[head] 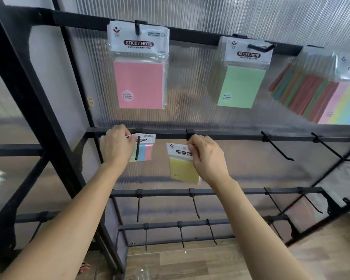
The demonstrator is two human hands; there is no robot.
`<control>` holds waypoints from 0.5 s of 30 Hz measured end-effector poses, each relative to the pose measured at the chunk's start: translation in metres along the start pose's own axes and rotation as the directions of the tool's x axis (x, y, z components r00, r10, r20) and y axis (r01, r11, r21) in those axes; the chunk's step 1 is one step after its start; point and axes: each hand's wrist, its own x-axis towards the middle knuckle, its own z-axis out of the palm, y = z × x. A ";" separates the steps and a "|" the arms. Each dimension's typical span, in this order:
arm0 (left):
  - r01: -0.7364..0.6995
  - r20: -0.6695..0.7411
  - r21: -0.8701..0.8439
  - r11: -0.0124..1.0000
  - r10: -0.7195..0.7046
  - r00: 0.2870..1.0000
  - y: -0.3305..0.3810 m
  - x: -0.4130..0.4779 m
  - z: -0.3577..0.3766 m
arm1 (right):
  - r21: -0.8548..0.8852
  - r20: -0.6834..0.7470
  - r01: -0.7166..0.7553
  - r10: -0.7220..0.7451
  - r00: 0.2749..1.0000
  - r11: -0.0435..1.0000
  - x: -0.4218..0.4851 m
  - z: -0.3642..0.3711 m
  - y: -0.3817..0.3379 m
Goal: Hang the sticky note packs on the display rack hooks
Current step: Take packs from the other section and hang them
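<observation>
Centre left of the frame, the left hand (117,146) pinches the header card of a small striped pack (145,148) against the middle rail (240,136) of the display rack. A black hook (137,148) crosses in front of this pack's card, so it looks threaded or nearly so. I cannot tell how far back it sits.

In the centre of the frame, the right hand (206,158) grips the top corner of a yellow pack (183,168) just below the rail. This pack hangs free in the fingers, and its punched hole is on no prong. The clip above the knuckles may carry the intended hook, but the hand hides it.

The main risk is divided attention. If the left hand lets go before the striped pack is seated, the pack could slide off the prong and fall to the wooden floor (190,263). The yellow pack's hole is small and partly covered by fingers, so a blind push could bend or tear the card. It could also knock the prong aside.

In the upper part of the frame, a pink pack (139,83) and a green pack (238,85) already hang.
</observation>
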 end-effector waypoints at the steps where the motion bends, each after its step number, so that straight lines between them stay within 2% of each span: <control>1: 0.004 -0.018 -0.007 1.000 -0.004 1.000 -0.001 -0.002 -0.002 | 0.003 -0.003 0.003 -0.003 1.000 1.000 -0.001 -0.001 0.000; 4: -0.035 -0.046 -0.024 0.999 0.034 0.998 -0.005 -0.012 -0.010 | 0.005 -0.018 0.019 -0.019 1.000 1.000 -0.006 -0.001 -0.004; 9: -0.227 -0.043 -0.033 0.973 0.226 0.973 -0.003 -0.038 -0.024 | 0.003 -0.065 0.035 -0.034 0.997 0.999 -0.017 -0.006 -0.011; 15: -0.362 0.003 0.039 0.932 0.362 0.932 0.010 -0.072 -0.039 | 0.017 -0.109 0.039 -0.037 0.993 0.999 -0.040 -0.028 -0.011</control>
